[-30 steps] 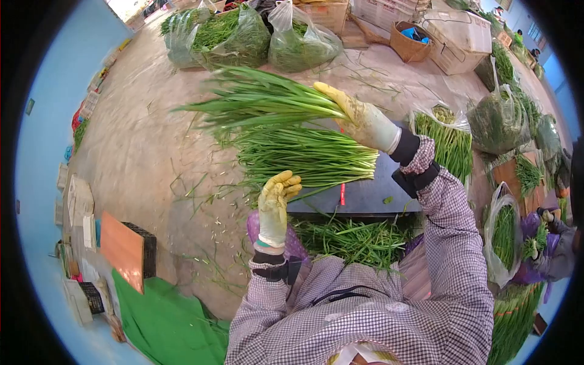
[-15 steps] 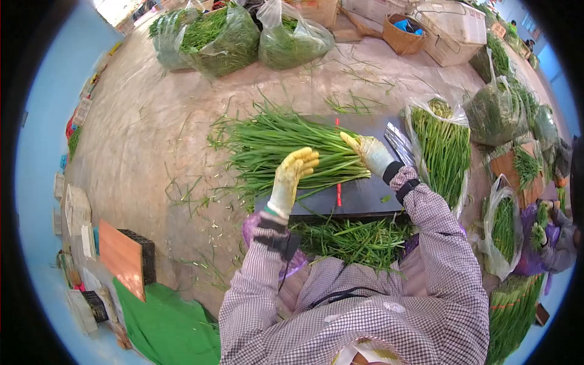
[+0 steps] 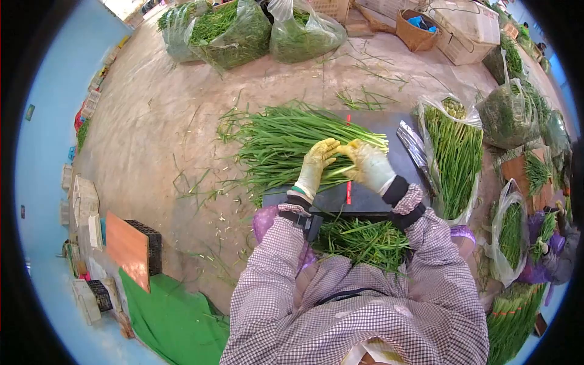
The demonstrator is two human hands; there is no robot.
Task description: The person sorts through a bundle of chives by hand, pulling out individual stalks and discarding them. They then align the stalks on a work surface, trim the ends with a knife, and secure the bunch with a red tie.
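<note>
A large bunch of long green stalks lies on the dark board, its pale cut ends to the right. Over its near right part, my gloved left hand has its fingers bent toward my right hand. My gloved right hand is closed at the pale ends of a few stalks, its fingertips meeting those of my left hand. What lies between the left fingers is too small to tell. A red strip runs across the board under the bunch. Loose green leaves are heaped in front of my lap.
Right of the board are a shiny metallic strip and an open plastic bag of stalks. More filled bags stand at the back, near a basket. A person's arm shows at far right. Green cloth lies at lower left.
My hands were apart; now they meet over the near edge of the bunch. My left hand has moved right, and my right hand has come down to the pale ends. The whole view has shifted slightly.
</note>
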